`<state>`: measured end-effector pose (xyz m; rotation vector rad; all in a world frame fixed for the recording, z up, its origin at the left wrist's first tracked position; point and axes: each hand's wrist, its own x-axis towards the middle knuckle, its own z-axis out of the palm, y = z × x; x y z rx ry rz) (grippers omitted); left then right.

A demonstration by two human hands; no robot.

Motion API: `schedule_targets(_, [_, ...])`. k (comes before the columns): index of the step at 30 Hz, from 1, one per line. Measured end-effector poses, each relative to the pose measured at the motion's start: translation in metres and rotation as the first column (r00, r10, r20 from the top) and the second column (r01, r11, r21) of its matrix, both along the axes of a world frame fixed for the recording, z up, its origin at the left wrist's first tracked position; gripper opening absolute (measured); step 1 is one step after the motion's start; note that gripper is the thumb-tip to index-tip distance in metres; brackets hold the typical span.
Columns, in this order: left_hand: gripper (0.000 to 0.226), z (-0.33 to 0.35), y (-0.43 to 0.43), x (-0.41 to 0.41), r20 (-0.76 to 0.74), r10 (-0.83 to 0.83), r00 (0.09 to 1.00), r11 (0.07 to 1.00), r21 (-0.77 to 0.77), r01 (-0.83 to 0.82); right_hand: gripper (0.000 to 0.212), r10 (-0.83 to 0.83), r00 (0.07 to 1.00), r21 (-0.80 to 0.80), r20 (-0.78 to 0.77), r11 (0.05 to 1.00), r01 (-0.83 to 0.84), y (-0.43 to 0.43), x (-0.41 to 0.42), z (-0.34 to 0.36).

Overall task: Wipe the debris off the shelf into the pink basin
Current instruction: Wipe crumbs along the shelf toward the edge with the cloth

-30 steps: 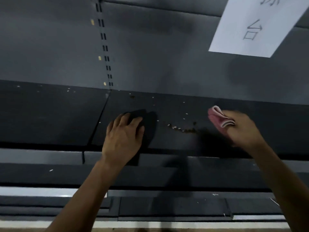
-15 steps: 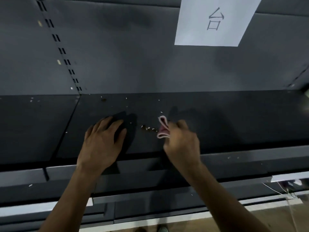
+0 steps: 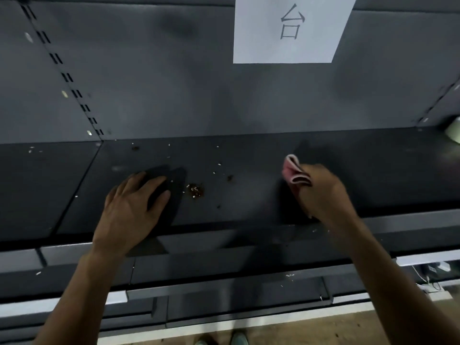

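Between the left hand (image 3: pixel 134 202) and the right hand (image 3: pixel 321 195), just off the left one's fingertips, a small heap of debris (image 3: pixel 195 190) lies on the dark shelf (image 3: pixel 249 210), with loose specks scattered around it. The left hand rests flat on the shelf, fingers spread and holding nothing, while the right hand is curled around a folded pink cloth (image 3: pixel 295 170). Half a second ago that cloth was right beside the debris; now it is well apart from it.
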<state>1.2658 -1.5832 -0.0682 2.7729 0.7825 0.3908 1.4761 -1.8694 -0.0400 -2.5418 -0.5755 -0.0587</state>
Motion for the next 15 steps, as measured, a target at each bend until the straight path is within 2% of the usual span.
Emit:
schedule_targets(3, [0.045, 0.0, -0.002, 0.001, 0.004, 0.025, 1.0, 1.0, -0.011, -0.025, 0.064, -0.021, 1.0, -0.047, -0.004, 0.999, 0.021, -0.008, 0.001, -0.003])
schedule_targets(5, [0.044, 0.0, -0.002, 0.0, 0.011, 0.03, 0.999, 0.999, -0.017, -0.03, 0.038, 0.023, 0.995, -0.124, 0.094, 0.992, -0.011, 0.006, -0.012, -0.006])
schedule_targets(7, [0.045, 0.001, -0.001, -0.001, 0.009, 0.024, 1.0, 1.0, -0.004, -0.023, 0.015, 0.105, 0.988, -0.187, 0.114, 0.979, -0.083, 0.032, -0.037, -0.003])
schedule_targets(10, [0.046, 0.001, 0.001, 0.0, 0.008, 0.021, 1.0, 1.0, -0.009, -0.021, 0.026, 0.216, 0.975, -0.255, 0.059, 0.947, -0.194, 0.074, -0.081, 0.001])
schedule_targets(15, [0.045, 0.0, 0.005, -0.005, 0.042, -0.007, 0.999, 0.999, -0.046, 0.009, 0.033, 0.314, 0.947, -0.137, 0.064, 0.943, -0.303, 0.131, -0.117, 0.006])
